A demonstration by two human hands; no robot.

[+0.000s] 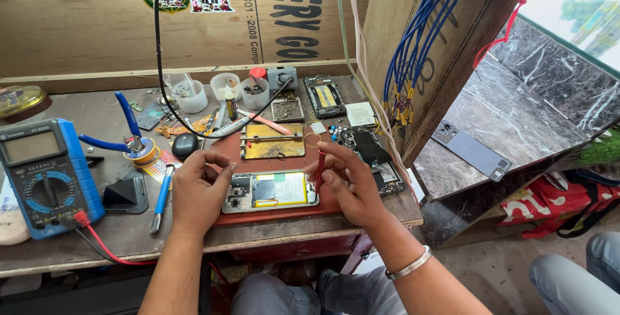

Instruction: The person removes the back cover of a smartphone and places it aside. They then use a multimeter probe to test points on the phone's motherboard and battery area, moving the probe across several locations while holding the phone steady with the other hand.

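Observation:
An opened phone (pixel 271 192) lies back-off on a red mat (pixel 284 215) at the bench's front edge, its yellow-edged battery showing. My left hand (pixel 197 192) rests at the phone's left end, fingers curled, and touches its edge. My right hand (pixel 349 182) hovers over the phone's right end, pinching a thin red tool (pixel 320 170) upright between thumb and fingers. The tool's tip points down at the phone's right edge.
A blue multimeter (pixel 42 176) with a red lead lies at the left, beside blue-handled pliers (pixel 129 124) and a solder spool. A yellow holding jig (pixel 272 141), small white cups (pixel 255 92), and another opened phone (pixel 323 95) sit behind. A grey phone (pixel 471 150) lies on the marble shelf at the right.

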